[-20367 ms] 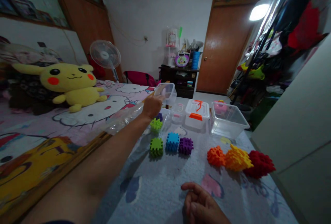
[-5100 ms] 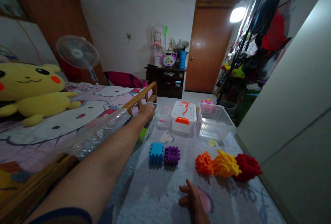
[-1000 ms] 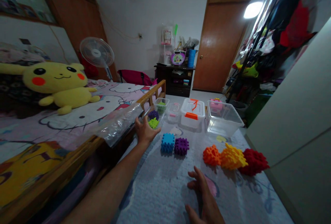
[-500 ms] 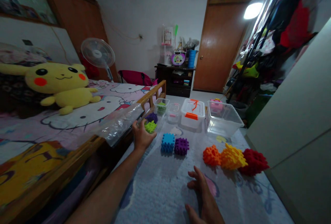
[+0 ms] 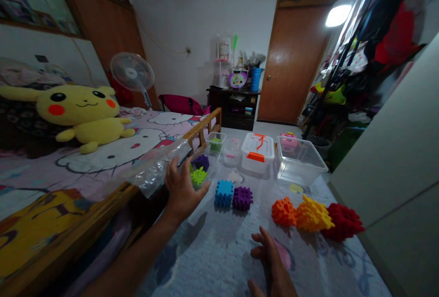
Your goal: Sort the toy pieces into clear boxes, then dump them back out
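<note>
My left hand [image 5: 181, 192] grips the near end of a small clear box [image 5: 206, 172], held a little above the rug beside the bed rail. Inside it lie a lime green block [image 5: 198, 176] and a purple block [image 5: 201, 161]. Just right of the box, a blue block [image 5: 224, 193] and a second purple block [image 5: 242, 198] sit on the rug. My right hand [image 5: 271, 265] rests flat on the rug at the bottom, fingers spread and empty. Orange [image 5: 284, 211], yellow [image 5: 313, 215] and red [image 5: 345, 222] blocks stand in a row to the right.
Further back stand a small clear box with a green block [image 5: 215, 143], another small clear box [image 5: 232, 151], a white-lidded box with an orange handle [image 5: 257, 151] and a large clear bin [image 5: 299, 163]. The bed with its wooden rail [image 5: 203, 127] runs along the left; a pale cabinet [image 5: 394, 173] stands on the right.
My left hand has taken hold of the clear box with the lime and purple blocks and drawn it back toward me. My right hand has hardly moved.
</note>
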Action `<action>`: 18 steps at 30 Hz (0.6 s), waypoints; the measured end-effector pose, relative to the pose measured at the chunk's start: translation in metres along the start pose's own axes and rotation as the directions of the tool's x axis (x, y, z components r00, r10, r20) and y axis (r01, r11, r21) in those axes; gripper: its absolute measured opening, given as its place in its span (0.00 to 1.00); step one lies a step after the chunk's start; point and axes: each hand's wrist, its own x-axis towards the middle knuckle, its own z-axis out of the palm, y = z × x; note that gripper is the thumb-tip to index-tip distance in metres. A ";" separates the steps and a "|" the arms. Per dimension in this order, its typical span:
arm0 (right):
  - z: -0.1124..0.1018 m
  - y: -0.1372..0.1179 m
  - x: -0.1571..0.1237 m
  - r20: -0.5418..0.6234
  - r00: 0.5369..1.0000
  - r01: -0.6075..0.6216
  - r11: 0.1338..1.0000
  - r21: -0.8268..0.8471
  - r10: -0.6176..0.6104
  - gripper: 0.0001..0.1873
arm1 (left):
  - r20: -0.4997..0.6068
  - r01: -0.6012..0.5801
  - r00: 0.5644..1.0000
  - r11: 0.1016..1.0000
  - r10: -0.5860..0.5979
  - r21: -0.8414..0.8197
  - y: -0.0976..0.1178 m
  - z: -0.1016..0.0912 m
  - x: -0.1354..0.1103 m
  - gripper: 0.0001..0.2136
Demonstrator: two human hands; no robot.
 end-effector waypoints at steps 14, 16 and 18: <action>-0.003 0.024 0.023 0.089 0.977 -0.205 0.969 0.137 0.194 0.44 | 0.427 -0.234 0.884 0.971 0.188 0.058 0.008 0.121 0.168 0.17; -0.002 0.029 0.031 0.099 0.966 -0.252 0.956 0.148 0.239 0.37 | 0.471 -0.245 0.863 0.967 0.184 0.070 0.006 0.128 0.174 0.13; 0.000 0.031 0.034 0.064 0.957 -0.290 0.940 0.183 0.283 0.34 | 0.504 -0.252 0.846 0.964 0.176 0.086 0.005 0.131 0.178 0.14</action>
